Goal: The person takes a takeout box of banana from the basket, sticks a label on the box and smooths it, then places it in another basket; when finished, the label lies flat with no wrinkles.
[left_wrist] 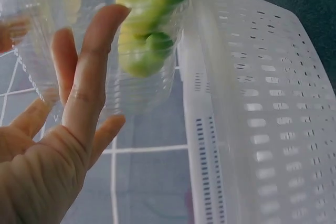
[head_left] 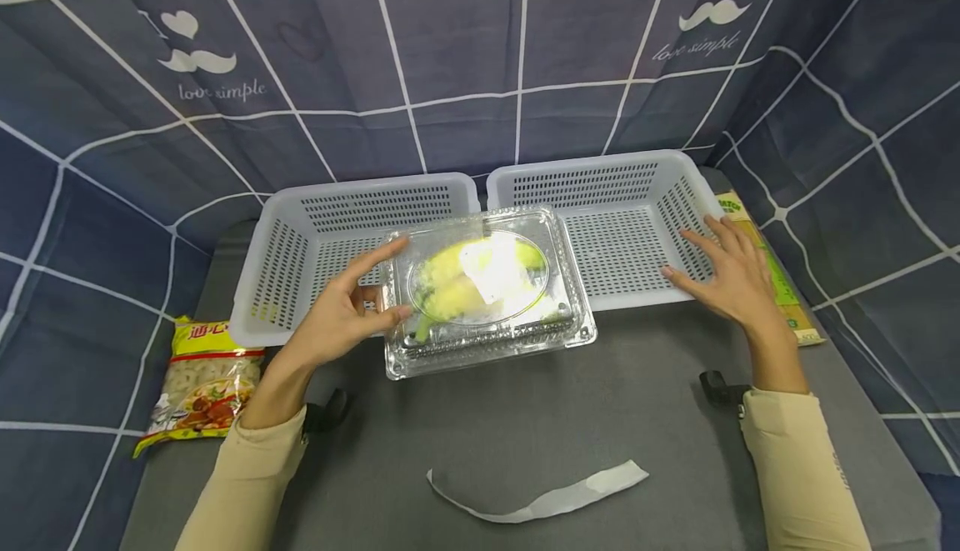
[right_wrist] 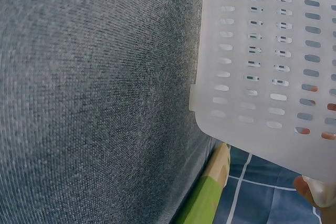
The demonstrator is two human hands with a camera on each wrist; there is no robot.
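My left hand [head_left: 330, 318] grips the left end of a clear plastic clamshell box [head_left: 480, 343], with thumb and fingers about its edge. Yellow-and-green produce [head_left: 450, 276] lies inside; glare on the lid hides its exact kind. The box is over the front inner corners of two white perforated baskets. In the left wrist view, green rounded ends [left_wrist: 160, 45] show through the plastic. My right hand [head_left: 731, 272] is at the right end of the right basket [head_left: 611, 297], fingers spread and loosely extended over its rim. Some fingertips show through the basket holes in the right wrist view.
The left basket [head_left: 247, 284] stands beside the right one. A yellow food bag [head_left: 206, 384] lies at far left, and a green-and-tan package [head_left: 783, 284] at far right. A white strip [head_left: 555, 501] lies on the grey table [head_left: 480, 434]. A checked curtain [head_left: 465, 51] hangs behind.
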